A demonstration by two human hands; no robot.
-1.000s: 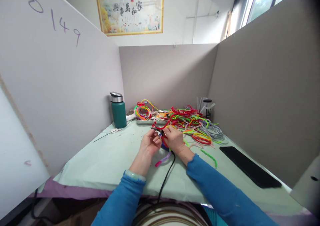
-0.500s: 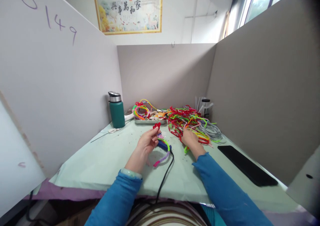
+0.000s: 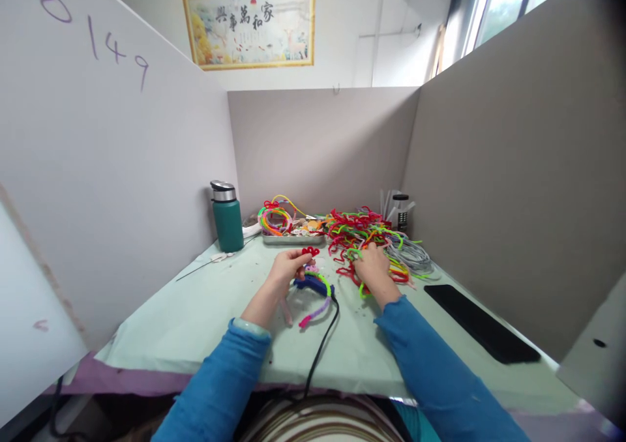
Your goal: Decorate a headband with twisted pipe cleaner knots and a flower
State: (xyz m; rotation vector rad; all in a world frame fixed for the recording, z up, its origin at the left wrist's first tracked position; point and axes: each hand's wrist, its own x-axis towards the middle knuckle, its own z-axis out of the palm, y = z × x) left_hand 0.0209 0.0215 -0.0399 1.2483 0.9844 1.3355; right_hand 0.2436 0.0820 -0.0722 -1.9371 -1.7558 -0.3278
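My left hand (image 3: 285, 271) pinches a small red twisted pipe-cleaner piece (image 3: 310, 251) just above the green table cover (image 3: 205, 311). Below it lie a blue tool (image 3: 313, 284) with a black cord (image 3: 320, 351) and a green and a purple-pink pipe cleaner (image 3: 317, 310). My right hand (image 3: 372, 267) reaches into the pile of coloured pipe cleaners (image 3: 364, 235), its fingers curled among the red and green strands. What those fingers hold is hidden.
A green flask (image 3: 226, 217) stands at the back left. A metal tray (image 3: 292, 235) with coiled pipe cleaners sits behind my hands. Grey strands (image 3: 415, 257), a small dark bottle (image 3: 402, 211) and a black slab (image 3: 482, 323) lie to the right. Partition walls enclose three sides.
My right hand left the red piece and moved right into the pipe-cleaner pile. My left hand kept the red piece and lowered slightly.
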